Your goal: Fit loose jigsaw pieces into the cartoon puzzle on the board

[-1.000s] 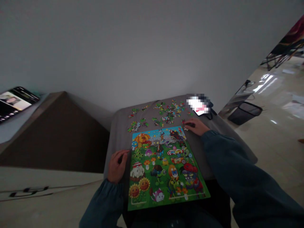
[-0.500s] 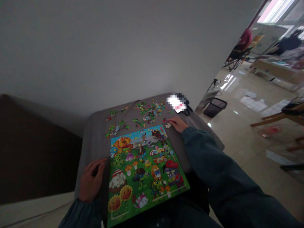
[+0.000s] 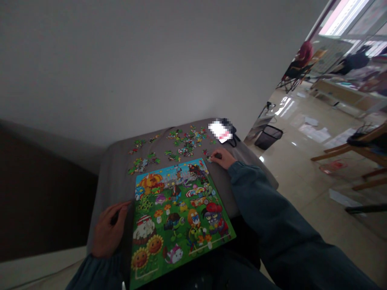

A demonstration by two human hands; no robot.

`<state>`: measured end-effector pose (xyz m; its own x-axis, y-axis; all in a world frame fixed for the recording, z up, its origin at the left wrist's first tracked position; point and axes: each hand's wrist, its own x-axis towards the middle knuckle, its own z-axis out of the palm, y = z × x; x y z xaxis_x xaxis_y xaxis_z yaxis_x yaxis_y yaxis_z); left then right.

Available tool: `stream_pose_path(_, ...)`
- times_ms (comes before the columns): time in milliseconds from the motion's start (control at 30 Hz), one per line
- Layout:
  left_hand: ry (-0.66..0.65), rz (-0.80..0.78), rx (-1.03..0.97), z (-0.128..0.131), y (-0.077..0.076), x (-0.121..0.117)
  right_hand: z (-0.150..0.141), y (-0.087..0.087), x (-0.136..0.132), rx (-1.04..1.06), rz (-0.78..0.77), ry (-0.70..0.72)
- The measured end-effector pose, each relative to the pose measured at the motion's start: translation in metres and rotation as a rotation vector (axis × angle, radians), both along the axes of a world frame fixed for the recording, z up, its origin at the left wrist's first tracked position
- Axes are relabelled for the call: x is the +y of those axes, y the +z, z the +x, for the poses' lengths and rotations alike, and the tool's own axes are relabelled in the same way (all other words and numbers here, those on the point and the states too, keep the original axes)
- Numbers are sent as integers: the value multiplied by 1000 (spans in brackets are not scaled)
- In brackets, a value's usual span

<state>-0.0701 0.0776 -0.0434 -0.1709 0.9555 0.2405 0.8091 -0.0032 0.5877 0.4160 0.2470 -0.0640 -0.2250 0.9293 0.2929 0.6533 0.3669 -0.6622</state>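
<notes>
Puzzle board [image 3: 181, 217], L hand [image 3: 109, 230] at its edge, R hand [image 3: 222, 158] by loose pieces [image 3: 189, 145]

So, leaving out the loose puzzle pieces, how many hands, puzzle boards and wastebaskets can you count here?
Hands: 2 (left hand, right hand)
Puzzle boards: 1
Wastebaskets: 1
Total: 4

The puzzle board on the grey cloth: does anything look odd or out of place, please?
The colourful puzzle board looks askew: it lies at an angle on the grey-covered table, and its near end seems to overhang the table's edge. The loose puzzle pieces beyond it are scattered, but that looks normal.
</notes>
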Motion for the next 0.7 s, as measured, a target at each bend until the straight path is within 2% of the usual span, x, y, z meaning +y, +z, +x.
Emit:
stream_pose_path(200, 2, -27, -3, 0, -2, -1, 2, 9, -5, 9, 77, -72)
stream_pose_path(400, -4, -20, -7, -2, -3, 0, 0, 1, -5, -58, 44, -28)
stream_pose_path(700, -8, -6, -5, 0, -1, -1, 5, -10, 0, -102, 5, -66)
